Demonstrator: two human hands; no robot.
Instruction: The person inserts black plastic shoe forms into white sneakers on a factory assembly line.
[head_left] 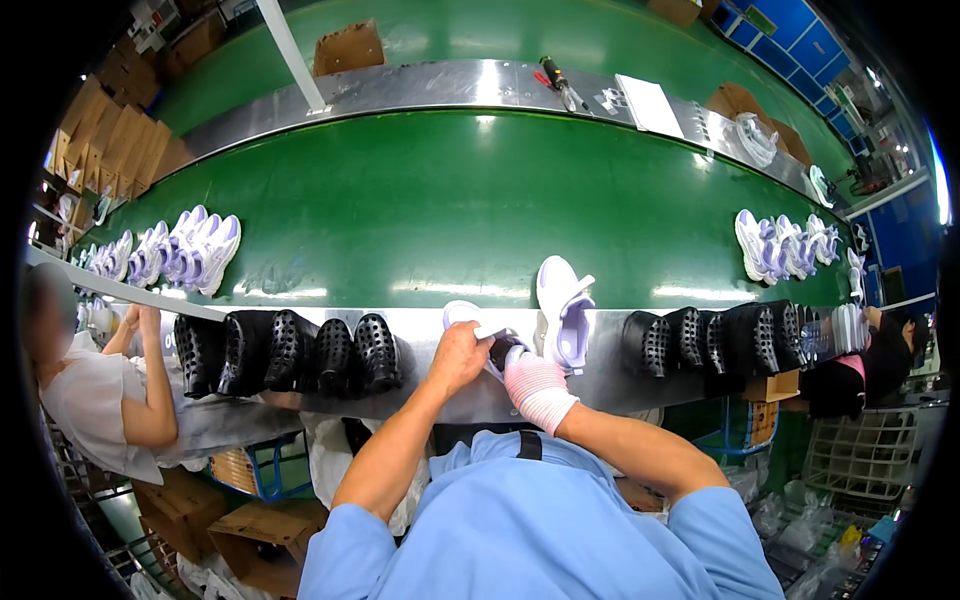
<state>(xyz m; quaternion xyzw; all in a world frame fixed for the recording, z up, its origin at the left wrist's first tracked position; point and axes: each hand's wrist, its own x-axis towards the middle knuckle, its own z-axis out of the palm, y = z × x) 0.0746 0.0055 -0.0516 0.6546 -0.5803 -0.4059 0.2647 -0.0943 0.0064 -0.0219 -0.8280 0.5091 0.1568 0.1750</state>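
A white and lavender sneaker (459,313) is between my two hands at the metal ledge, its toe pointing away from me. My bare left hand (460,357) is closed on its left side, by a white flap. My right hand (538,391), in a pink-and-white striped glove, is closed round the heel end. A dark piece (504,348) shows in the shoe's opening beside the gloved fingers; its kind is partly hidden. Just right of my hands stands a second white and lavender sneaker (565,312), untouched, its strap sticking out.
Black perforated shoe forms line the ledge at left (287,350) and right (684,338). More sneakers stand on the green belt at left (205,250) and right (760,246). Across it lie a screwdriver (553,72) and white paper (648,106). Co-workers (120,395) sit on both sides.
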